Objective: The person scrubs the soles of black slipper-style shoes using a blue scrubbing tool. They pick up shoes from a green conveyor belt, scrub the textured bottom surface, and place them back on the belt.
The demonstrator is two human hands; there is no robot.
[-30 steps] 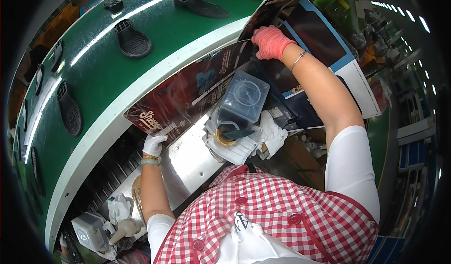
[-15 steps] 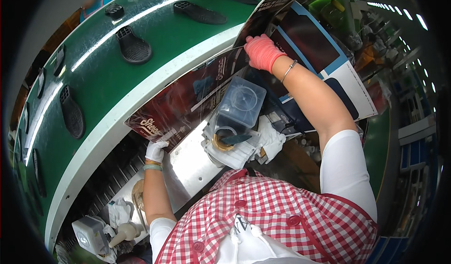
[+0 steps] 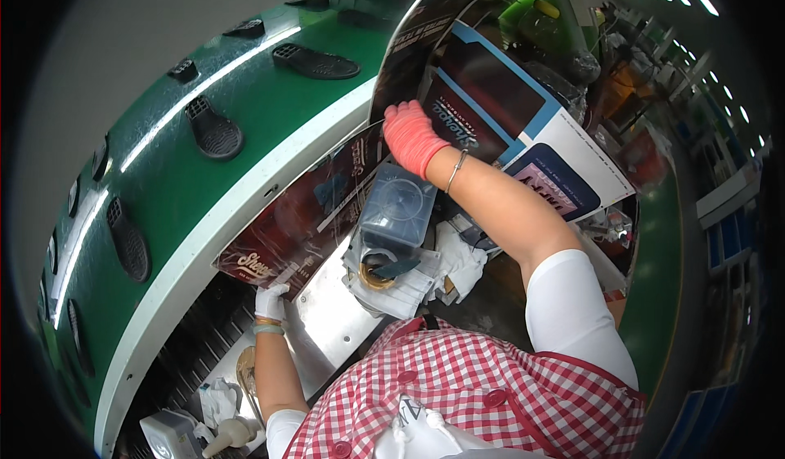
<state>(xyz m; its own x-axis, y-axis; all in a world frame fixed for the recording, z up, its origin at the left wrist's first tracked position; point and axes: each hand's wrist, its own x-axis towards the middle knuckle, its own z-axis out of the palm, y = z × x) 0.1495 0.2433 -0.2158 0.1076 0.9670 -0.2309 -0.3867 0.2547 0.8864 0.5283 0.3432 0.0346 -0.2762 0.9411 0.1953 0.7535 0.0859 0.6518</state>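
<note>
A dark red printed sheet [image 3: 278, 228], like glossy cardboard, stands along the white rim of the green conveyor. My left hand [image 3: 271, 302], in a white glove, pinches its lower left corner. In a pink glove, my right hand [image 3: 415, 140] is closed over the sheet's far right end. There a dark panel [image 3: 419, 38] curves upward; I cannot tell whether it belongs to the same sheet. Just below my right hand sits a clear plastic box [image 3: 398, 205]. A blue-and-white printed board [image 3: 585, 152] lies beyond my right forearm.
Several black shoe soles [image 3: 214, 130] lie on the green conveyor [image 3: 163, 185]. A brush [image 3: 394, 267] rests on a round tan container beside white cloths [image 3: 458, 255]. At lower left are a bottle [image 3: 233, 434], a clear tub [image 3: 169, 436] and a metal ledge [image 3: 323, 316].
The view has shifted slightly. My right hand has moved left and a little down, with the dark panel's edge moving along. My left hand keeps its pinch on the sheet's corner.
</note>
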